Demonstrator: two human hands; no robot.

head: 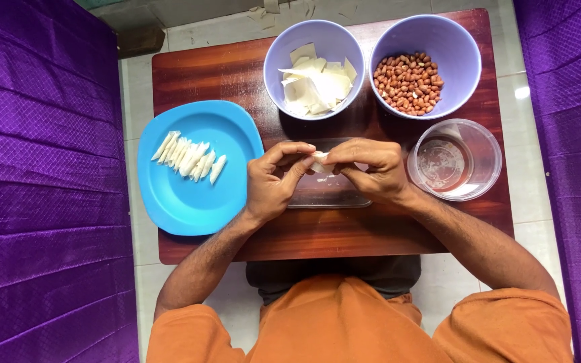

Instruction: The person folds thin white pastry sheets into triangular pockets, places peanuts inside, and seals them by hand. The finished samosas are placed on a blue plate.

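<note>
Currently we pinch a small white wrapper piece between the fingertips of our left hand and right hand, above a clear tray near the table's front edge. Rolled pieces lie on the blue plate at the left edge. Bowls of wrappers and peanuts stand along the far edge.

A small white folded wrapper sits pinched between both hands' fingers above the table's centre.
</note>
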